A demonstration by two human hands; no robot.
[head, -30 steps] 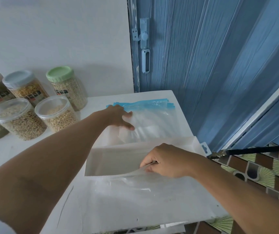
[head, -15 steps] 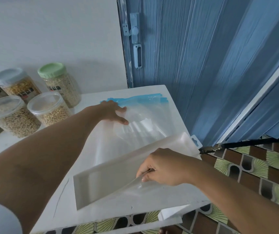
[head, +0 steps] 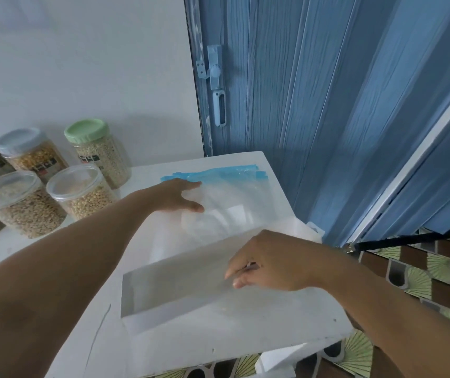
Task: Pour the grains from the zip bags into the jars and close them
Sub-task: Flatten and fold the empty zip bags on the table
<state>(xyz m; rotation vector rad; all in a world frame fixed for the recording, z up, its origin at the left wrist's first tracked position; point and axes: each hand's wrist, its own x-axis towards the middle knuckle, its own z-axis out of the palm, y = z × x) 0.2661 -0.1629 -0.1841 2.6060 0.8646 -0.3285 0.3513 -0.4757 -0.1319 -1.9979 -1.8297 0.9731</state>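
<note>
A stack of empty clear zip bags (head: pixel 234 197) with blue zip strips lies at the far right of the white table (head: pixel 245 328). My left hand (head: pixel 180 196) presses flat on their left part, fingers straight. Nearer to me lies a frosted white pouch (head: pixel 185 282), open along its left end. My right hand (head: pixel 270 261) pinches its thin upper edge between thumb and fingers. Several grain-filled jars stand at the back left with lids on: one green-lidded (head: pixel 95 151), one pale-blue-lidded (head: pixel 27 154), two clear-lidded (head: pixel 82 192) (head: pixel 16 205).
A blue folding door (head: pixel 314 105) with a latch stands right behind the table's far right corner. The table's right and near edges drop to a patterned tile floor (head: pixel 423 268). A dark strap (head: pixel 409 240) lies on the floor. A white wall backs the jars.
My right hand has drawn the frosted pouch toward me, off the zip bags. My left hand has stayed pressed on the bags.
</note>
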